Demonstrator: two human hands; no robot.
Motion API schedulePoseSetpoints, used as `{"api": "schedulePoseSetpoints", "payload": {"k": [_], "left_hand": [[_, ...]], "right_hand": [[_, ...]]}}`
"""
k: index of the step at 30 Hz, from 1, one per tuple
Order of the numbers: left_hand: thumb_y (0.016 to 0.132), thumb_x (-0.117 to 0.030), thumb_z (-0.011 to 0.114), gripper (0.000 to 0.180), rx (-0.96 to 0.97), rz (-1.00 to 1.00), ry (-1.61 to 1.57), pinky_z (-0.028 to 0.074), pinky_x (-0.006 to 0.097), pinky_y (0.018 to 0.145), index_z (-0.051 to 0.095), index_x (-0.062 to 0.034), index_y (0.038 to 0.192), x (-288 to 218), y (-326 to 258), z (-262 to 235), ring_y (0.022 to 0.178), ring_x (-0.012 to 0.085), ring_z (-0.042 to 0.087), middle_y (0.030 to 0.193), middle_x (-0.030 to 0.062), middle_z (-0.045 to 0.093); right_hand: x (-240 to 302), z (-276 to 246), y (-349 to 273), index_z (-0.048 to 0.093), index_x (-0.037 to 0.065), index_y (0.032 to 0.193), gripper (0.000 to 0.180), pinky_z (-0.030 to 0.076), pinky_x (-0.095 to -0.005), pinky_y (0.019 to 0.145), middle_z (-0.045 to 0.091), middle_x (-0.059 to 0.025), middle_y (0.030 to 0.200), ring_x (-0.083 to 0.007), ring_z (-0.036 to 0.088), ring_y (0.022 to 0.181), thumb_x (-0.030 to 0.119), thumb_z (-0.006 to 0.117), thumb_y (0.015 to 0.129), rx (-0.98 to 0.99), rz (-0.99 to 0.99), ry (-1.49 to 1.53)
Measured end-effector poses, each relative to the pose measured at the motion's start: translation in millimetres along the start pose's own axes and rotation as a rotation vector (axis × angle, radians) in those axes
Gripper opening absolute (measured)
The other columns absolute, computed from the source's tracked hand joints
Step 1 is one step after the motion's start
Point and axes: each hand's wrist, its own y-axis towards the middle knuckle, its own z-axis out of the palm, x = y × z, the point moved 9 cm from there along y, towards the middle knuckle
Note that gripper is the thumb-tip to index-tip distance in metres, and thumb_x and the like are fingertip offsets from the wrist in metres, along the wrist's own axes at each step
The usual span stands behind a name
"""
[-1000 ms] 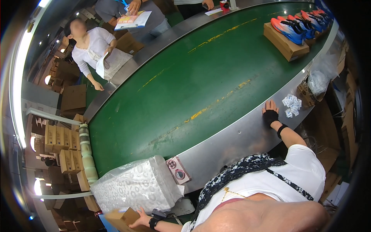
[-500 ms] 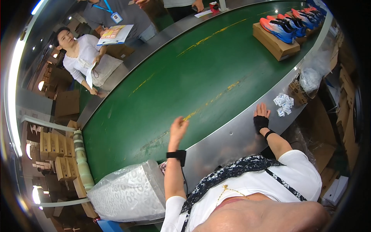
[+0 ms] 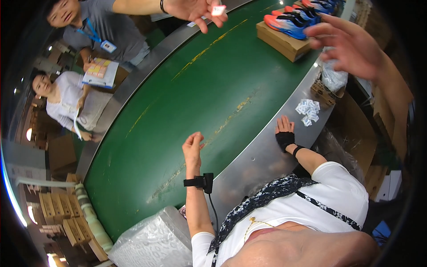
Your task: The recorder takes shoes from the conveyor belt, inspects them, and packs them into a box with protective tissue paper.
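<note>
Over the green belt [image 3: 178,102] I hold my left hand [image 3: 193,144] raised, its fingers curled in with nothing visible in them. A black strap with a small device [image 3: 207,182] circles that wrist, and a cable hangs from it. My right hand [image 3: 284,133] wears a black fingerless glove and lies flat, fingers extended, on the metal edge [image 3: 262,153] beside the belt. Just beyond it sits a pile of small white packets [image 3: 308,111]. Another person's hand [image 3: 200,11] reaches in at the top with a small white-and-red piece [image 3: 218,10].
A blurred hand of another person [image 3: 351,49] reaches in from the right. Orange-and-blue shoes [image 3: 289,24] stand on a cardboard box [image 3: 282,42]. A carton with clear plastic [image 3: 333,80] is at the right. A plastic-wrapped bundle [image 3: 151,240] lies near left. Two people stand across the belt.
Two hands of other people have come into view, at the top and at the right. The view has shifted. My left hand stays raised, fingers curled, and my right stays flat on the metal.
</note>
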Motion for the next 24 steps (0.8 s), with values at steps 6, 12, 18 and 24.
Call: {"api": "schedulePoseSetpoints", "payload": {"k": [6, 12, 18, 24], "left_hand": [[0.081, -0.027, 0.059, 0.029, 0.118, 0.153, 0.015, 0.042, 0.024, 0.066, 0.059, -0.0037, 0.098, -22, -5, 46, 0.081, 0.0082, 0.054, 0.085, 0.0005, 0.060], [0.074, -0.042, 0.061, 0.054, 0.124, 0.126, 0.796, 0.036, 0.049, 0.087, 0.053, -0.0015, 0.109, 78, -25, 46, 0.105, 0.0319, 0.048, 0.111, 0.0207, 0.051], [0.067, -0.057, 0.061, 0.089, 0.252, -0.212, 1.080, 0.018, 0.068, 0.089, 0.029, -0.0062, 0.132, 139, -91, 36, 0.126, 0.0389, 0.022, 0.135, 0.0263, 0.022], [0.063, -0.060, 0.062, 0.100, 0.321, -0.098, 1.275, 0.015, 0.071, 0.087, 0.019, -0.0044, 0.134, 157, -107, 55, 0.128, 0.0399, 0.011, 0.136, 0.0276, 0.015]], "right_hand": [[10, -16, 4, 0.048, 0.007, 0.116, 0.039, 0.023, -0.0496, 0.097, 0.038, -0.0135, 0.129, -0.0258, 0.032, 0.122, 0.020, 0.048, 0.079, 0.001, 0.021, 0.023], [5, -22, 3, 0.050, 0.007, 0.113, 0.038, 0.025, -0.0495, 0.095, 0.040, -0.0141, 0.126, -0.0271, 0.034, 0.120, 0.019, 0.051, 0.077, -0.081, 0.018, 0.025], [10, -18, -2, 0.050, 0.006, 0.113, 0.037, 0.026, -0.0514, 0.094, 0.040, -0.0152, 0.126, -0.0281, 0.034, 0.120, 0.019, 0.049, 0.078, -0.088, -0.019, 0.036], [-2, -21, -4, 0.049, 0.007, 0.114, 0.037, 0.026, -0.0512, 0.094, 0.040, -0.0139, 0.126, -0.0273, 0.033, 0.121, 0.020, 0.048, 0.079, -0.076, 0.015, 0.040]]}}
